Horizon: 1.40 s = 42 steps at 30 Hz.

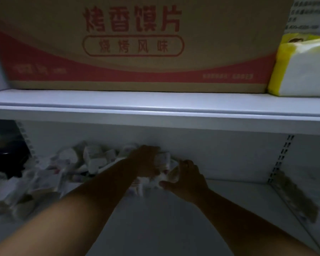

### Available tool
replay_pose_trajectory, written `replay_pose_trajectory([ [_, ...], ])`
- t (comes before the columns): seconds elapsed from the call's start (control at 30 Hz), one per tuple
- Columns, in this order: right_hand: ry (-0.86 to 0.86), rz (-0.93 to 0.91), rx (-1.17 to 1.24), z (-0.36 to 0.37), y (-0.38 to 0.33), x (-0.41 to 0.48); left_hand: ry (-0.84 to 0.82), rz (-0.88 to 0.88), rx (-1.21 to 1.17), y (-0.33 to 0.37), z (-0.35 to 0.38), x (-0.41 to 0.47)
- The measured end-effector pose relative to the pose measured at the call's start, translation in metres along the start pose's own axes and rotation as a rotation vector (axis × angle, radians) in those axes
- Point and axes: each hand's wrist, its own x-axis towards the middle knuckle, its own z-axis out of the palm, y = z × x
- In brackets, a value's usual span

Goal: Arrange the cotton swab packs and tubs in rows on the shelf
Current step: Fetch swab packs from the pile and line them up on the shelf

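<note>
A loose heap of white cotton swab packs and tubs (67, 169) lies on the dim lower shelf (174, 218), spread from the left side to the back middle. My left hand (146, 160) reaches deep to the back wall, fingers curled over a white tub (163, 158). Beside it, my right hand (187, 179) grips a crinkled clear pack (174, 174). A few more packs (139, 185) lie under and between both hands. The picture is dark and blurred.
The upper shelf's edge (155, 109) overhangs the work area. On it stand a large red and brown carton (133, 43) and a yellow and white tissue pack (303, 71). A dark round object (6, 161) sits at far left. A slotted upright (281, 159) runs down the right.
</note>
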Motion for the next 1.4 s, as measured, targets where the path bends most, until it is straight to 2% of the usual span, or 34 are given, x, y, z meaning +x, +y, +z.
replay_pose_trajectory([
  [0.13, 0.087, 0.025, -0.078, 0.002, -0.001, 0.0, -0.058, 0.048, 0.11, -0.004, 0.003, 0.024],
  [0.23, 0.174, 0.023, -0.049, -0.003, -0.001, -0.004, 0.002, 0.101, 0.108, -0.009, 0.007, 0.032],
  [0.33, 0.251, -0.007, 0.0, -0.013, 0.0, -0.011, 0.131, 0.114, -0.091, -0.013, -0.004, 0.032],
  [0.4, 0.269, -0.01, 0.055, -0.022, 0.004, -0.017, 0.157, 0.15, -0.352, -0.013, -0.015, 0.028],
  [0.5, 0.214, 0.053, 0.448, -0.044, 0.01, -0.035, 0.091, 0.186, -0.638, -0.004, -0.028, 0.015],
  [0.63, 0.282, 0.159, 1.028, -0.078, 0.031, -0.072, 0.007, 0.159, -0.695, 0.029, -0.024, 0.001],
  [0.73, 0.305, 0.169, 1.256, -0.111, 0.059, -0.116, -0.094, 0.174, -0.861, 0.08, -0.013, -0.009],
  [0.8, 0.309, 0.237, 1.381, -0.132, 0.088, -0.147, -0.15, 0.202, -0.884, 0.127, -0.003, -0.017],
  [0.93, 0.389, 0.405, 1.437, -0.168, 0.155, -0.206, -0.316, 0.226, -0.921, 0.23, 0.017, -0.04],
  [1.07, 0.519, 0.585, 1.276, -0.181, 0.23, -0.26, -0.424, 0.271, -0.936, 0.319, 0.035, -0.059],
  [1.2, 0.545, 0.668, 1.366, -0.188, 0.28, -0.303, -0.409, 0.213, -0.957, 0.379, 0.057, -0.067],
  [1.3, 0.524, 0.669, 1.415, -0.19, 0.303, -0.317, -0.39, 0.198, -0.967, 0.394, 0.07, -0.07],
  [1.4, 0.497, 0.653, 1.41, -0.188, 0.319, -0.314, -0.299, 0.187, -0.918, 0.394, 0.075, -0.064],
])
